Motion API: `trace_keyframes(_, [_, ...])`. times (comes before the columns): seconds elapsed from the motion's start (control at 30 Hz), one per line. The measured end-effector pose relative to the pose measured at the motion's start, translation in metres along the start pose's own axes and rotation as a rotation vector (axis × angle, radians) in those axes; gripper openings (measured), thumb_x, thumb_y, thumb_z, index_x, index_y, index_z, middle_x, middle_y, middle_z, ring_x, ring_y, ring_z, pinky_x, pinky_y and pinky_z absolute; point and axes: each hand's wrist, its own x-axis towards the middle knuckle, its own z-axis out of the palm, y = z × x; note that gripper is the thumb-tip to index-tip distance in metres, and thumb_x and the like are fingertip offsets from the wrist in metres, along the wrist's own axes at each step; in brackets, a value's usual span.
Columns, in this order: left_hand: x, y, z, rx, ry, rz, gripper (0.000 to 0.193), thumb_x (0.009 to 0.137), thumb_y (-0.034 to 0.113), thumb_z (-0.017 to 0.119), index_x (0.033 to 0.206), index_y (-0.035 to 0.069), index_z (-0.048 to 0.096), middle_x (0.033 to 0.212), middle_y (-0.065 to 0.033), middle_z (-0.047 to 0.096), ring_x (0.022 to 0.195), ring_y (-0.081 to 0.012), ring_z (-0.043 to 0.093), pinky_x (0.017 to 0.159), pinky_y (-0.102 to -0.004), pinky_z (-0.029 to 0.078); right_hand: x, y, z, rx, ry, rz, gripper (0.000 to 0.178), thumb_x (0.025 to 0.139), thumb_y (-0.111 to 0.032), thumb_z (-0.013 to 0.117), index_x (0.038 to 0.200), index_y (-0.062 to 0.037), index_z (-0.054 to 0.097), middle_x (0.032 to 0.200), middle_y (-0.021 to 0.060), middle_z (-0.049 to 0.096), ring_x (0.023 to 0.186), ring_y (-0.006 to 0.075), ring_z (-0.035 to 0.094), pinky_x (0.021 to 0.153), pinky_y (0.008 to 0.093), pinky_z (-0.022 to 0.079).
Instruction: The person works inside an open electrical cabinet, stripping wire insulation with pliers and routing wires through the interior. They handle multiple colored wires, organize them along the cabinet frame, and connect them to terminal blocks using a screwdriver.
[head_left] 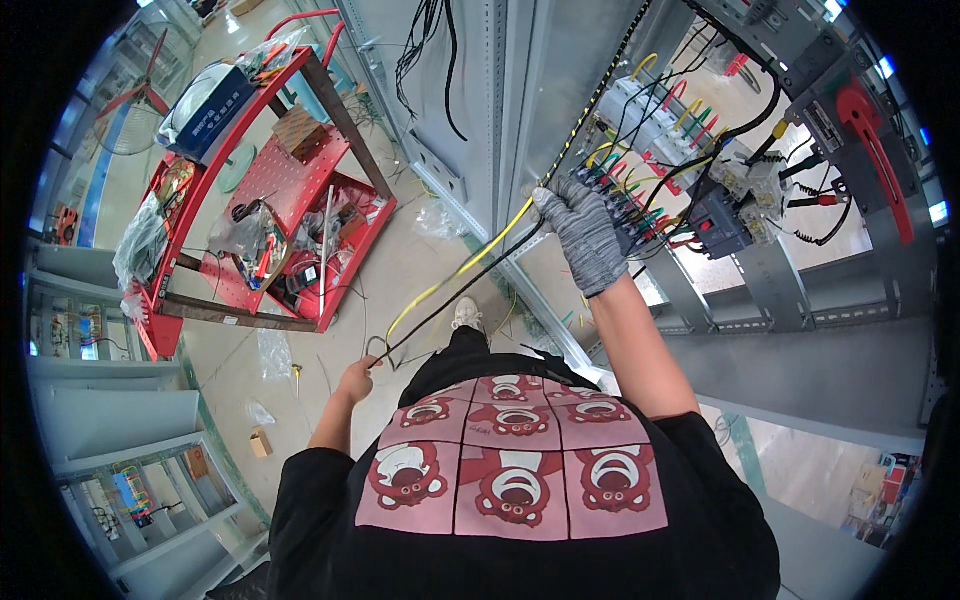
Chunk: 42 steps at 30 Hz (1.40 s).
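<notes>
My right hand (582, 235), in a grey knitted glove, is closed around a yellow wire (462, 268) and a black cable (470, 285) beside the cabinet post. Above the glove, a yellow-and-black banded length (598, 98) runs up along the post. Below it the two strands separate and slope down to the left. My bare left hand (357, 380) pinches the black cable low on the left, near my hip. The yellow wire bends close to that hand; whether the fingers hold it too, I cannot tell. Just right of the glove are several wired breakers (625, 215).
On the left stands a red tool cart (290, 195) with a blue box (208, 110), plastic bags and tools. A grey metal cabinet frame (520, 120) rises ahead. A red switch handle (875, 150) is at far right. Plastic scraps (275, 355) lie on the floor.
</notes>
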Motion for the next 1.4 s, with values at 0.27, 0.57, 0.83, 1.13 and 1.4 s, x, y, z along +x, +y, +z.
trace_keyframes(0.27, [-0.036, 0.008, -0.033, -0.428, -0.2, -0.827, 0.02, 0.084, 0.015, 0.053, 0.098, 0.004, 0.062, 0.091, -0.0073, 0.065, 0.063, -0.0258, 0.068, 0.034, -0.0271, 0.04, 0.003, 0.009, -0.008, -0.034, 0.011, -0.002, 0.023, 0.084, -0.014, 0.063, 0.096, 0.0057, 0.061, 0.083, 0.0078, 0.063, 0.075, 0.0108, 0.055, 0.071, 0.0256, 0.046])
trace_keyframes(0.57, [0.038, -0.012, -0.08, 0.377, 0.007, -0.488, 0.015, 0.076, 0.009, 0.054, 0.086, -0.001, 0.06, 0.096, -0.0207, 0.062, 0.079, -0.0347, 0.064, 0.06, -0.0417, 0.049, -0.003, -0.01, 0.003, -0.105, -0.009, -0.029, 0.021, 0.085, -0.014, 0.06, 0.093, 0.0058, 0.061, 0.082, 0.0077, 0.063, 0.072, 0.0103, 0.052, 0.067, 0.0245, 0.045])
trace_keyframes(0.83, [0.044, 0.234, -0.241, -0.964, 0.683, 0.414, 0.028, 0.083, -0.007, 0.038, 0.104, -0.003, 0.055, 0.097, -0.013, 0.064, 0.087, -0.0168, 0.06, 0.078, -0.0286, 0.048, 0.002, -0.003, 0.017, -0.111, 0.102, -0.05, 0.016, 0.086, -0.014, 0.059, 0.088, 0.0017, 0.063, 0.071, 0.0015, 0.058, 0.066, 0.008, 0.049, 0.061, 0.0226, 0.041])
trace_keyframes(1.13, [-0.003, 0.239, -0.327, -0.587, 0.961, 0.562, 0.022, 0.084, -0.004, 0.037, 0.088, 0.0, 0.058, 0.08, -0.0079, 0.062, 0.075, -0.014, 0.059, 0.07, -0.0246, 0.044, 0.021, 0.009, 0.038, -0.096, 0.191, -0.034, 0.016, 0.084, -0.014, 0.063, 0.086, 0.001, 0.064, 0.068, 0.0004, 0.055, 0.063, 0.0085, 0.047, 0.058, 0.0248, 0.041])
trace_keyframes(1.4, [0.058, 0.239, -0.198, -0.011, 0.148, 0.555, 0.016, 0.087, 0.008, 0.052, 0.101, 0.002, 0.059, 0.083, -0.0103, 0.06, 0.074, -0.0167, 0.062, 0.066, -0.0293, 0.048, 0.019, -0.021, 0.041, -0.183, 0.081, -0.057, 0.023, 0.083, -0.016, 0.063, 0.098, 0.0023, 0.064, 0.083, 0.0066, 0.065, 0.075, 0.011, 0.056, 0.069, 0.0265, 0.047])
